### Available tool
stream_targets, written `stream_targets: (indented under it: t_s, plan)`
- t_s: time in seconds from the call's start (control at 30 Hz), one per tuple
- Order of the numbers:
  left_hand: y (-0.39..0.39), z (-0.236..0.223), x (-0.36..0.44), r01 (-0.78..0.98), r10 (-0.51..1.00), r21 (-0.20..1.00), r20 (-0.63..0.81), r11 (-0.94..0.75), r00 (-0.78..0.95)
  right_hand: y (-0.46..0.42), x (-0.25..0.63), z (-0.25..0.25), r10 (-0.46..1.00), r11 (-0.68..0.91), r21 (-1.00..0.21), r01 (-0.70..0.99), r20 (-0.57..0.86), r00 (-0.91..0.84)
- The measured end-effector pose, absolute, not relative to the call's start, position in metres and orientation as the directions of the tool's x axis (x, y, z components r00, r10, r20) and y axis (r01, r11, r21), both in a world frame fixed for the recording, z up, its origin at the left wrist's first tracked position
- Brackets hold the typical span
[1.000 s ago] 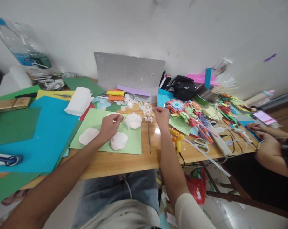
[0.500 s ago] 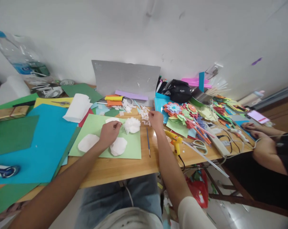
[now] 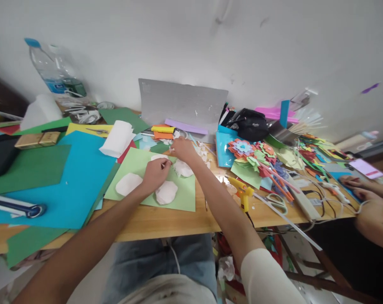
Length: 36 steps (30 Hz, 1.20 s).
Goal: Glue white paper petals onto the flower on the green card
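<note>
My left hand (image 3: 158, 174) is closed in a pinch over the light green sheet (image 3: 186, 198); what its fingertips hold, if anything, is too small to make out. My right hand (image 3: 182, 150) reaches over the sheet's far edge, fingers pinched on what looks like a scrap of white paper (image 3: 171, 149). Beneath that wrist sits a ruffled white paper ball (image 3: 182, 168), partly covered. A smooth white paper shape (image 3: 128, 184) and a rounded white paper piece (image 3: 166, 193) lie either side of my left hand. Another white piece (image 3: 159, 157) shows behind it.
Torn white bits (image 3: 203, 153) lie right of the sheet. Beyond are a yellow glue gun (image 3: 243, 194), scissors (image 3: 276, 202) and paper flowers (image 3: 243, 147). Blue card (image 3: 93, 181) and a tissue stack (image 3: 117, 139) lie left. Another person's hands (image 3: 357, 188) work far right.
My right hand has moved left from the torn white bits to above the ruffled ball. My left hand stays pinched over the sheet. The whole view has shifted, so things appear further right.
</note>
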State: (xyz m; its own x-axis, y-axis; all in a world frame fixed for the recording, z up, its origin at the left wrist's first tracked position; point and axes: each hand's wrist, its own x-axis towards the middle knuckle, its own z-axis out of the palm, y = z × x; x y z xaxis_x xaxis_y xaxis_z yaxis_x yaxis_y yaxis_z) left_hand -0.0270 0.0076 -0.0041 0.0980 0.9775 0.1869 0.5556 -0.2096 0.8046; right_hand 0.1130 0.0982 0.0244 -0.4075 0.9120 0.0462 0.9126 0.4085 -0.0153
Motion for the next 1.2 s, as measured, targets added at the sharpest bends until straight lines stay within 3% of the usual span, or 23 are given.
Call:
stream_targets:
  t_s: [0.2,0.27,0.33,0.43,0.6,0.73,0.87,1.07,1.2]
  plan:
    - [0.007,-0.001,-0.027,0.497,0.987,0.852,0.14,-0.163,0.084,0.103,0.114,0.019,0.919,0.393,-0.047,0.918,0.055,-0.39]
    - [0.008,0.0,-0.027,0.479,0.99,0.866,0.124,-0.144,0.072,0.099,0.122,0.02,0.917,0.395,-0.11,0.912,0.099,-0.386]
    - [0.008,0.0,-0.028,0.443,0.991,0.887,0.117,-0.132,0.06,0.091,0.132,0.021,0.918,0.392,-0.302,0.869,0.193,-0.347]
    - [0.008,-0.001,-0.028,0.343,0.997,0.937,0.065,-0.074,0.039,0.073,0.147,0.023,0.928,0.372,-0.672,0.64,0.29,-0.235]
    - [0.002,0.004,-0.022,-0.077,0.985,0.986,-0.138,0.146,0.108,0.04,0.156,0.024,0.96,0.253,-0.909,0.331,0.194,-0.203]
    - [-0.001,0.012,-0.019,-0.331,0.967,0.917,-0.162,0.22,0.195,0.021,0.153,0.023,0.971,0.121,-0.975,0.188,0.076,-0.228]
    - [0.0,0.011,-0.02,-0.324,0.971,0.921,-0.172,0.217,0.163,0.01,0.15,0.022,0.977,0.077,-0.989,0.125,0.05,-0.206]
    - [0.0,0.005,-0.02,-0.329,0.978,0.923,-0.171,0.201,0.118,0.004,0.142,0.012,0.992,0.128,-0.971,0.203,0.121,-0.048]
    - [0.001,0.004,-0.019,-0.337,0.98,0.922,-0.16,0.192,0.121,0.006,0.14,0.004,0.997,0.076,-0.986,0.152,0.077,0.002]
